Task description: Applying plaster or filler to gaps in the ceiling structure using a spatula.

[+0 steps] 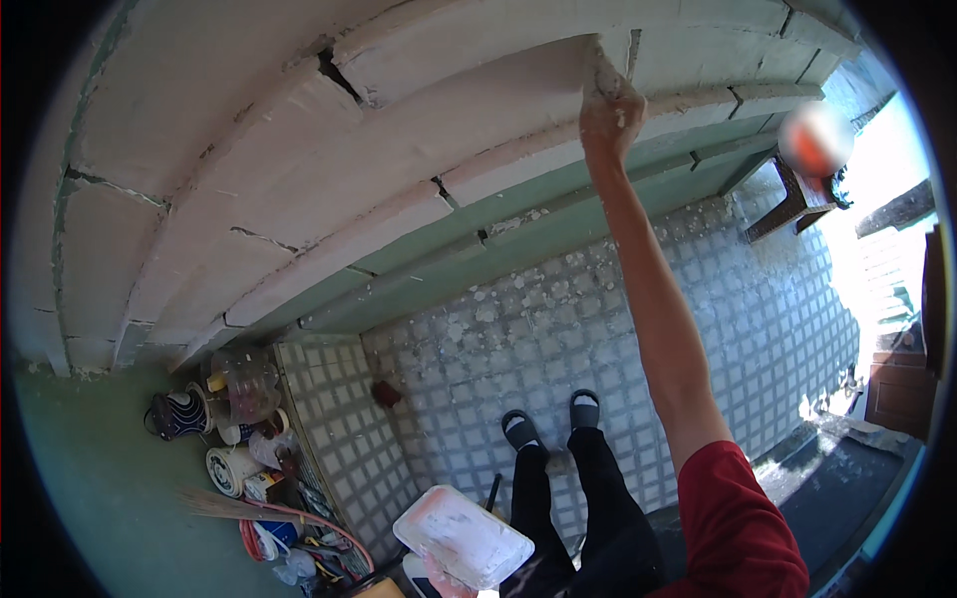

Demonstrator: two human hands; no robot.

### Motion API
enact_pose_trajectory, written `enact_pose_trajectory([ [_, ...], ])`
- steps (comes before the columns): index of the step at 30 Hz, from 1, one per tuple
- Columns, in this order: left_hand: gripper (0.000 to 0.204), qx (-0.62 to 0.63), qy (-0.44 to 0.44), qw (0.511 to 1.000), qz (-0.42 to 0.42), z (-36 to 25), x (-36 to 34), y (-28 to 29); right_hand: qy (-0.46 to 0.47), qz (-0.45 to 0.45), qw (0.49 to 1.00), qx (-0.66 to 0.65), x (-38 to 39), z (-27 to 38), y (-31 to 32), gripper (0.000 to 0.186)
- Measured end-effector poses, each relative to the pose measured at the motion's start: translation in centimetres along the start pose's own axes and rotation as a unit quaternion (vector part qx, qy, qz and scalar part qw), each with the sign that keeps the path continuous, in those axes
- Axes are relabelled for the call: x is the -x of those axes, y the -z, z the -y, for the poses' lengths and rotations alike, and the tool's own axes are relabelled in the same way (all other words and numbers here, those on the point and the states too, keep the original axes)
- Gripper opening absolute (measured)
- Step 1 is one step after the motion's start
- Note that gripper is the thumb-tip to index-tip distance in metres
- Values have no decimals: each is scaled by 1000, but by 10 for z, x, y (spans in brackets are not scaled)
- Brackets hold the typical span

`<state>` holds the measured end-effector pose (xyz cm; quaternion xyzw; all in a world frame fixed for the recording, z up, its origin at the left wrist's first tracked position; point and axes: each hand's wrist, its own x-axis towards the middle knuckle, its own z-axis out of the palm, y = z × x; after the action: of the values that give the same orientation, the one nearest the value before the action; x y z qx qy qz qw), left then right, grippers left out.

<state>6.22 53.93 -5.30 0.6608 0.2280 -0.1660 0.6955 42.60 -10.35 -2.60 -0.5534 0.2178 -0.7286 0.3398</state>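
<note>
Reaching far up to the pale stepped wall surface [478, 110], my right hand [613, 120] is closed around a flat scraper [601, 72] smeared with pale paste. The tool's edge meets the surface below a raised band; its handle is hidden in my fist. Low in the view, a shallow rectangular white tray [469, 533] coated with whitish-pink paste is tilted in front of my body. At its lower edge my left hand [447, 580] shows only in part, holding the tray from beneath.
Buckets [231, 468], a clear plastic container [247, 384], a broom [224, 506] and a pinkish hose crowd a ledge at the left. Splashes spot the checkered floor tiles [478, 349]. A dark woven stool [793, 204] stands at the far right, near a blurred orange-white shape. Dark gaps break the wall's bands.
</note>
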Motion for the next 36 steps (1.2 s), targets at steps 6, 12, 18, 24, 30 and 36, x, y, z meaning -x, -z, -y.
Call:
enact_pose_trajectory([
  [6, 54, -186, -94, 978, 34, 17, 13, 28, 125, 227, 961, 93, 89, 89, -23, 44],
  [12, 56, -60, -74, 995, 5, 41, 23, 53, -175, 195, 962, -80, 53, 119, 0, 46],
  [18, 57, 97, -29, 995, 4, 68, 27, 78, 129, 5, 986, 107, 56, 92, -28, 26],
  [24, 57, 129, 13, 991, -8, 48, 9, 128, 78, 108, 989, 61, 140, 128, -74, 30],
  [30, 57, 155, 49, 986, 25, 17, -32, 145, 70, 111, 991, -19, 200, 162, -107, 20],
  [36, 57, 175, 88, 979, 52, -14, -61, 143, 17, 225, 970, -87, 184, 186, -75, 49],
])
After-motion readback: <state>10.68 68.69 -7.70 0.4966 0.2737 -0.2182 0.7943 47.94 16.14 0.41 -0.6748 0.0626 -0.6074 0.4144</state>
